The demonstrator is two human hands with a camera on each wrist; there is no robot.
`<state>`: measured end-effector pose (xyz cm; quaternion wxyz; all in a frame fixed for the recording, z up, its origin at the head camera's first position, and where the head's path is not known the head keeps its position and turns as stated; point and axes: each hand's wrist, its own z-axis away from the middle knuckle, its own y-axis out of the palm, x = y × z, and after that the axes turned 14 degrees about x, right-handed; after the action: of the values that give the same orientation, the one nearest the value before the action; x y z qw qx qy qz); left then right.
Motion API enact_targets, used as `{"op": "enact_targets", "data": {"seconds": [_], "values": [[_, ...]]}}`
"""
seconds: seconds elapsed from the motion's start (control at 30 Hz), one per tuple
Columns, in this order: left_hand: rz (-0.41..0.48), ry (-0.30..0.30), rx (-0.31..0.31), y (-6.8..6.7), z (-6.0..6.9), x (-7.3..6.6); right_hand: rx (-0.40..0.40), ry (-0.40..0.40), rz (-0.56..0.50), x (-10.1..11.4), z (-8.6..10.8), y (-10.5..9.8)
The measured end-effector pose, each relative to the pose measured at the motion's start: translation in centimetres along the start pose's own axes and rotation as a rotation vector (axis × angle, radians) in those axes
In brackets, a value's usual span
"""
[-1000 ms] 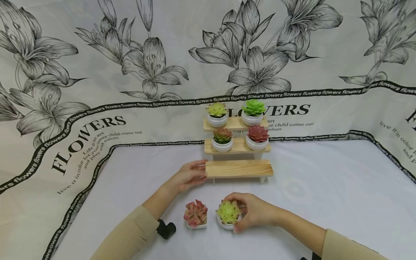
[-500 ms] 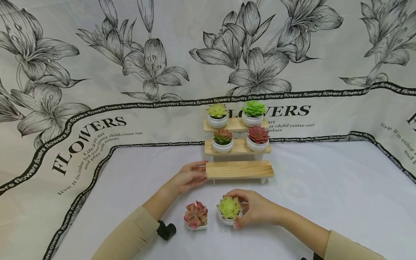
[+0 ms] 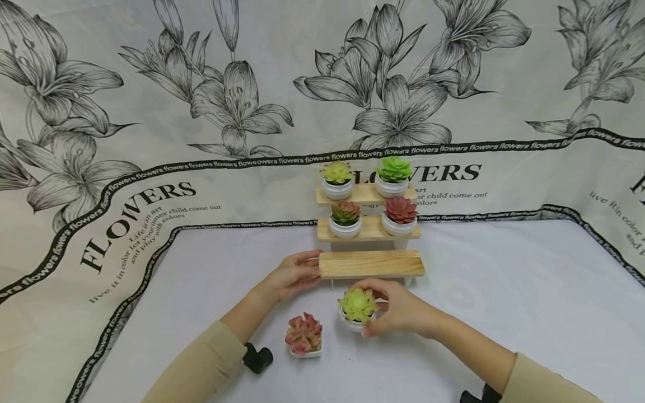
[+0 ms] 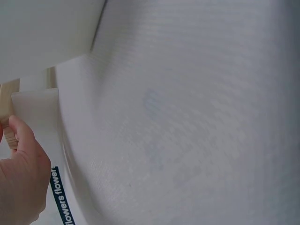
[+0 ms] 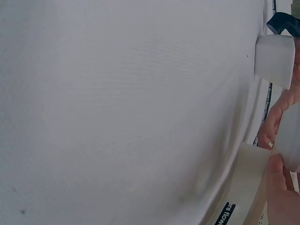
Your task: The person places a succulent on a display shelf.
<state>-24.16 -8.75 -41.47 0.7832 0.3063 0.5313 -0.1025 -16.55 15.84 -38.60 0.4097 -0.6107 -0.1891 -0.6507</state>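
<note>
A three-tier wooden plant stand (image 3: 373, 264) with white supports stands at the back middle. My left hand (image 3: 292, 275) grips the left end of its lowest shelf; the left wrist view shows the thumb and a finger on the wood (image 4: 6, 101). In front of the stand, my right hand (image 3: 398, 308) holds a yellow-green potted succulent (image 3: 356, 305) by its round white pot (image 5: 288, 138), which looks raised off the cloth. A red-pink succulent (image 3: 304, 334) in a square white pot (image 5: 274, 61) sits to the left, untouched by either hand.
The upper two shelves carry a yellow-green succulent (image 3: 336, 178), a bright green one (image 3: 393, 173), a red-green one (image 3: 345, 218) and a dark red one (image 3: 400, 215). White cloth (image 3: 211, 268) covers the table. A flower-printed curtain (image 3: 252, 112) hangs behind.
My right hand has moved the yellow-green succulent away from me, closer to the stand's lowest shelf. My left hand has stayed at the shelf end.
</note>
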Motion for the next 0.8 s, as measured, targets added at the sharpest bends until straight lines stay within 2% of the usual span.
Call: {"op": "enact_targets", "data": {"seconds": [0.27, 0.47, 0.63, 0.8], "values": [[0.004, 0.007, 0.018, -0.2, 0.0, 0.2, -0.11, 0.048, 0.021, 0.9, -0.4, -0.7], [0.0, -0.001, -0.001, -0.2, 0.1, -0.1, -0.159, 0.078, 0.015, 1.6, -1.2, -1.5], [0.002, 0.006, 0.009, -0.4, 0.0, -0.1, -0.202, 0.062, 0.033, 1.9, -1.9, -2.3], [0.008, 0.005, 0.019, -0.4, 0.0, 0.1, -0.24, 0.071, -0.005, 1.8, -2.6, -2.6]]}}
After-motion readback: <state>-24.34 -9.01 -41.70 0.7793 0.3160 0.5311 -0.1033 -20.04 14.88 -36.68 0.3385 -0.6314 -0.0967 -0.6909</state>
